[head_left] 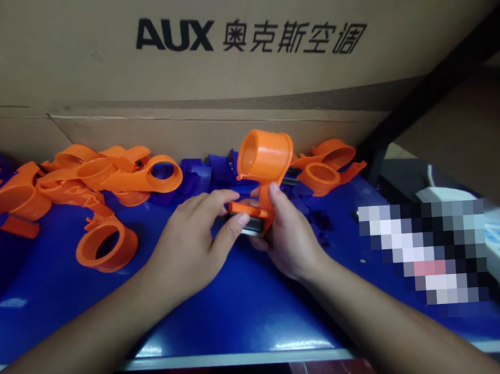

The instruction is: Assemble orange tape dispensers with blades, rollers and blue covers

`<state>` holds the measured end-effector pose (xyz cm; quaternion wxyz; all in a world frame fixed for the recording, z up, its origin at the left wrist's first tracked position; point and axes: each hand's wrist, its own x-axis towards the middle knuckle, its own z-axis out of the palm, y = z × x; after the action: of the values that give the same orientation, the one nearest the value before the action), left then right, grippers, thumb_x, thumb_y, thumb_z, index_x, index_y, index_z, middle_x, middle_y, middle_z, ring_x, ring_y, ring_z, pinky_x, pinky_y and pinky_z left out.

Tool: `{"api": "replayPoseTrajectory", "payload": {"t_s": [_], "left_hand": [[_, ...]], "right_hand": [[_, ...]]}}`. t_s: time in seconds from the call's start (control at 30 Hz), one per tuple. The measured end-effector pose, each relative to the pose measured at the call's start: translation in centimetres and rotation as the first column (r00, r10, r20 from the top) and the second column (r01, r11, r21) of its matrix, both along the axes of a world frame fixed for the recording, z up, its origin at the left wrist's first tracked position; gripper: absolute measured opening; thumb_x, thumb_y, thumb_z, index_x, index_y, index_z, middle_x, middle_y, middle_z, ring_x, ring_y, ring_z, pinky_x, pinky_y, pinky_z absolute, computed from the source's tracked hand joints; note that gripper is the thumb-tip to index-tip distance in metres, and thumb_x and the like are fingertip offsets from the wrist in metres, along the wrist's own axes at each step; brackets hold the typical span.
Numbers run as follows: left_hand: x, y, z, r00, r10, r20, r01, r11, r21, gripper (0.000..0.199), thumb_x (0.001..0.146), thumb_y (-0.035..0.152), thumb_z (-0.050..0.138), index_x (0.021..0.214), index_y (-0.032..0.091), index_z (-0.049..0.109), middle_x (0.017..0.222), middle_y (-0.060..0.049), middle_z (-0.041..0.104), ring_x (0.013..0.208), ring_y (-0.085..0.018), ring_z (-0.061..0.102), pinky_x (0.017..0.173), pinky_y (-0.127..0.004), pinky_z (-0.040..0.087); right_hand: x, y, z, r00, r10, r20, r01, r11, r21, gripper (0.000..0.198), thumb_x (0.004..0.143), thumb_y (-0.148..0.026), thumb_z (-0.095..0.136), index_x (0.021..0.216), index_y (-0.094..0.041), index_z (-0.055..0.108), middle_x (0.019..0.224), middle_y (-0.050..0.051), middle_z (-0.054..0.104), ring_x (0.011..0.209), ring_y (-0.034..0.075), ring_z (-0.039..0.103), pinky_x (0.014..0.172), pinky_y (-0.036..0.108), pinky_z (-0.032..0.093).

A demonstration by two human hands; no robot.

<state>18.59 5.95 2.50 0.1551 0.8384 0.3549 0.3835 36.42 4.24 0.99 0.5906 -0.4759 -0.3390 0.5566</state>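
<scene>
An orange plastic tape dispenser (269, 155) is raised over the blue table, its round hub pointing up. My right hand (293, 235) wraps round its narrow neck, thumb along the side. At the lower end sit a black roller and a toothed metal blade. My left hand (193, 235) pinches this end from the left, thumb on the black part beside the blade. The fingers behind the dispenser are partly hidden. Left of my left hand, another orange dispenser part (107, 243) lies on the table with its ring toward me.
Several orange dispenser parts (160, 174) are heaped at the back left, others (323, 174) at the back right. Dark blue pieces (196, 176) lie between. A large cardboard box (243, 80) stands behind the table (237, 323). A white power strip (458, 202) is at the right.
</scene>
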Motion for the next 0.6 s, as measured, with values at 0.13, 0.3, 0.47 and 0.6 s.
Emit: {"api": "replayPoseTrajectory", "payload": {"t_s": [0.13, 0.3, 0.47, 0.6], "left_hand": [[0.0, 0.4, 0.1, 0.997, -0.045, 0.063, 0.048, 0.998, -0.034, 0.014, 0.103, 0.025, 0.068, 0.109, 0.026, 0.08, 0.098, 0.0, 0.08, 0.088, -0.015, 0.073, 0.082, -0.029, 0.056], [-0.3, 0.7, 0.6, 0.996, -0.077, 0.039, 0.082, 0.985, -0.153, 0.013, 0.098, 0.02, 0.074, 0.101, 0.028, 0.084, 0.092, 0.002, 0.082, 0.08, -0.013, 0.073, 0.076, -0.028, 0.055], [-0.1, 0.4, 0.6, 0.997, -0.071, 0.042, 0.077, 0.982, -0.17, 0.015, 0.098, 0.018, 0.074, 0.095, 0.027, 0.085, 0.09, 0.002, 0.081, 0.078, -0.014, 0.073, 0.073, -0.028, 0.054], [0.5, -0.1, -0.1, 1.0, 0.006, 0.025, -0.002, 0.987, -0.161, 0.016, 0.098, 0.019, 0.073, 0.101, 0.029, 0.084, 0.088, 0.001, 0.08, 0.076, -0.015, 0.072, 0.07, -0.029, 0.053]], "right_hand": [[-0.2, -0.1, -0.1, 0.999, -0.02, 0.026, 0.021, 1.0, -0.007, 0.058, 0.086, -0.081, 0.067, 0.108, -0.028, 0.057, 0.087, -0.001, 0.072, 0.046, 0.01, 0.044, 0.038, 0.022, 0.029], [-0.3, -0.5, -0.6, 0.984, -0.018, 0.176, 0.013, 1.0, 0.026, 0.059, 0.092, -0.084, 0.057, 0.108, -0.027, 0.057, 0.089, 0.001, 0.073, 0.051, 0.012, 0.048, 0.041, 0.025, 0.033], [-0.1, -1.0, -0.8, 0.924, -0.066, 0.376, 0.034, 0.995, 0.091, 0.058, 0.097, -0.083, 0.048, 0.109, -0.027, 0.055, 0.104, 0.005, 0.075, 0.063, 0.016, 0.058, 0.052, 0.028, 0.044], [-0.5, -1.4, -0.6, 0.899, -0.083, 0.429, 0.064, 0.996, 0.06, 0.053, 0.099, -0.081, 0.047, 0.109, -0.029, 0.052, 0.104, 0.005, 0.074, 0.069, 0.018, 0.06, 0.055, 0.029, 0.044]]}}
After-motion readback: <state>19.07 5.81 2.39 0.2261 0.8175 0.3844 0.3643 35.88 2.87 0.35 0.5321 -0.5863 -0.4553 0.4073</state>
